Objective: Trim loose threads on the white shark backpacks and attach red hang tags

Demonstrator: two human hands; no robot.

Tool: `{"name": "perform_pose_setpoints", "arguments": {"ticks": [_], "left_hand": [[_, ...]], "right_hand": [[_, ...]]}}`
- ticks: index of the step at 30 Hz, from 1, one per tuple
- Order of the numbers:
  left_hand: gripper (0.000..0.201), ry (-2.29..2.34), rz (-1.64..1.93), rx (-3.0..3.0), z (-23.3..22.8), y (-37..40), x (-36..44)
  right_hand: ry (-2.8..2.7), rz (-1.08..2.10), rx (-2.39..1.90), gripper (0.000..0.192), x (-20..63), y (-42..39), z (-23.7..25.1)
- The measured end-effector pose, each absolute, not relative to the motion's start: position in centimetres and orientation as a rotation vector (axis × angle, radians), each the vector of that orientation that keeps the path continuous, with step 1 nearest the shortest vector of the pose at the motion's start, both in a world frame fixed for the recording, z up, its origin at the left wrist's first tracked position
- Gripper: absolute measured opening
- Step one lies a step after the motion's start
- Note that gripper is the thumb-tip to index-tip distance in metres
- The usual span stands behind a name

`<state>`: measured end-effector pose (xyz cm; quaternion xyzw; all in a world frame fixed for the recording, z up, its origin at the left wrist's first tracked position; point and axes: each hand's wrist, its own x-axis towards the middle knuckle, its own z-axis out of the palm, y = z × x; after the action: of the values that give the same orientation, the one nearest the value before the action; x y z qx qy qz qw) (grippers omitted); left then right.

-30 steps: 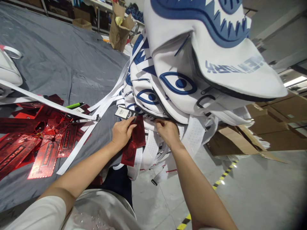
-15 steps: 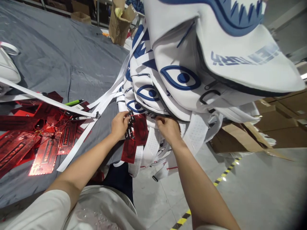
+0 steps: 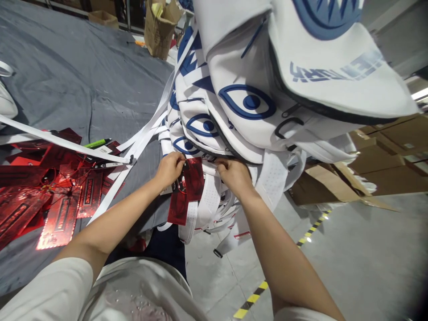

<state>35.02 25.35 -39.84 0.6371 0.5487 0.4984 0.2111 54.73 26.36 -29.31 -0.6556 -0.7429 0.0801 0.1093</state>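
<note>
Red foil tags (image 3: 60, 209) lie scattered at the left on the grey-covered bench (image 3: 83, 76), crossed by long white straps (image 3: 67, 142), with a green marker (image 3: 96, 143) just beyond them. The left hand (image 3: 170, 169) pinches the top of a red hang tag (image 3: 192, 178) with its fingers pressed together, at the foot of a stack of white backpacks (image 3: 240, 98) with blue eye prints. Just beside it, the right hand (image 3: 234, 176) curls its fingers into the bottom backpack's edge. Flattened cardboard boxes (image 3: 384, 169) lie at the far right.

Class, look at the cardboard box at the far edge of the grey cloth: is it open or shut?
Open: the cardboard box has its top flaps standing up and splayed apart.
</note>
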Motion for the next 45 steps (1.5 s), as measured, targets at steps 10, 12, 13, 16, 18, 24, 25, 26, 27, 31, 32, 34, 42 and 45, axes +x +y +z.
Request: {"name": "perform_pose_setpoints", "arguments": {"ticks": [10, 12, 13, 16, 18, 24, 25, 26, 27, 31, 32, 34, 42, 45], "left_hand": [[0.027, 1.124, 1.495, 2.209, -36.0, 24.0, 35.7], [0.025, 0.940, 1.397, 2.166, -35.6, 24.2, 36.5], [0.023, 0.897, 1.360, 2.086, -35.6, 24.5, 37.0], [0.017, 0.983, 1.347, 1.767, -36.2, 25.4, 38.3], [0.017, 1.048, 1.386, 1.630, -36.8, 25.9, 39.0], [0.025, 1.106, 1.425, 1.564, -37.7, 26.0, 40.1], [0.025, 1.134, 1.440, 1.566, -37.7, 26.0, 40.1], [0.024, 1.160, 1.456, 1.568, -37.5, 25.9, 40.1], [0.024, 1.189, 1.473, 1.592, -37.4, 25.8, 40.1], [0.028, 1.402, 1.447, 1.934, -37.4, 25.4, 39.7], [0.030, 1.464, 1.409, 2.006, -37.6, 25.3, 39.6], [0.030, 1.513, 1.345, 2.031, -38.0, 25.2, 39.5], [0.017, 1.112, 1.394, 2.058, -38.0, 26.3, 39.3], [0.013, 1.020, 1.402, 2.118, -38.0, 26.5, 39.4]], "right_hand": [[-1.911, 0.140, -1.881, 0.029, 54.9, 26.1, -31.0], [-1.742, 0.199, -1.844, 0.028, 54.4, 25.8, -31.7], [-1.638, 0.214, -1.827, 0.029, 54.1, 25.6, -32.1], [-1.390, 0.256, -1.753, 0.028, 53.0, 25.6, -33.4], [-1.326, 0.291, -1.709, 0.027, 52.3, 25.8, -34.3], [-1.273, 0.535, -1.384, 0.034, 52.2, 26.7, -36.2], [-1.357, 0.500, -1.391, 0.034, 52.6, 26.7, -36.2], [-1.471, 0.435, -1.419, 0.034, 53.0, 26.7, -36.2], [-1.592, 0.360, -1.453, 0.033, 53.5, 26.7, -36.0], [-1.927, 0.175, -1.559, 0.029, 55.0, 26.4, -35.0], [-1.989, 0.115, -1.607, 0.030, 55.1, 26.3, -34.7], [-2.141, -0.062, -1.721, 0.032, 55.3, 25.9, -34.2], [-2.297, -0.010, -1.369, 0.032, 56.4, 26.4, -33.5], [-2.239, 0.097, -1.176, 0.031, 57.0, 26.9, -33.8]]}}
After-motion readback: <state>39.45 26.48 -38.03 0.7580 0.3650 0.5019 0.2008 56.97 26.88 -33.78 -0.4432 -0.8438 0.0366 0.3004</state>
